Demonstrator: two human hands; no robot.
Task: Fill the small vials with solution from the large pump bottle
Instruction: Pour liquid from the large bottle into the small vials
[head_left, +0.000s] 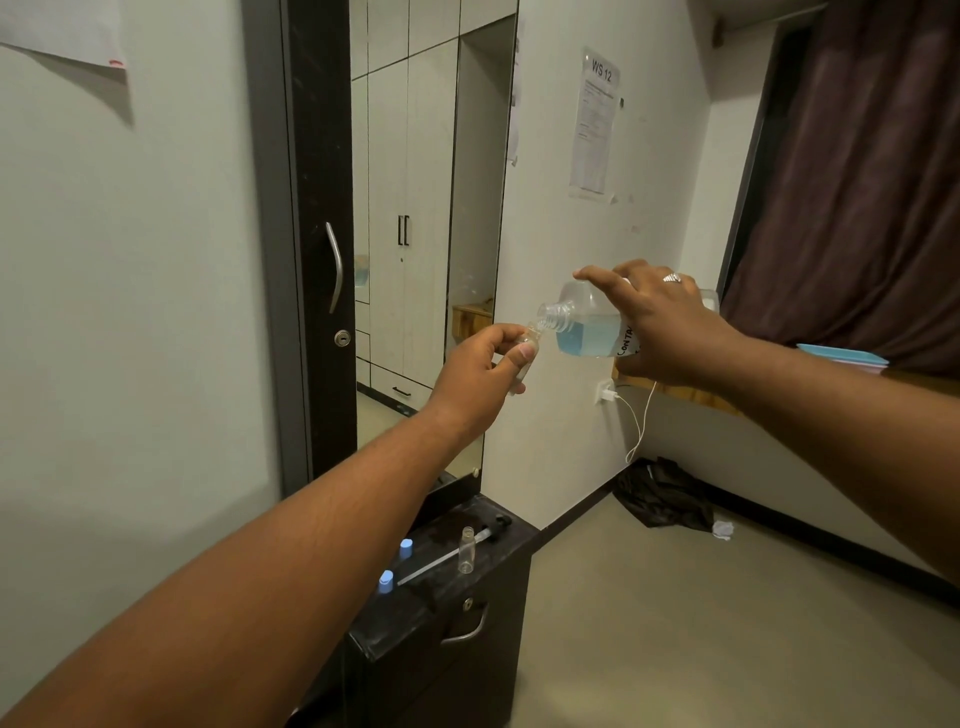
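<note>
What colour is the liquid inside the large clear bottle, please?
Light blue liquid, seen clearly in the head view.

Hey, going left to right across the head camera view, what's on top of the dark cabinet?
Lower blue cap → upper blue cap → empty vial standing upright → black pump head, whose tube runs back leftward behind the vial.

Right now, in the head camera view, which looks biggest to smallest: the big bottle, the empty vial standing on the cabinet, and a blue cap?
1. Big bottle
2. Empty vial
3. Blue cap

Vial and cap stand side by side, so comparable.
</note>
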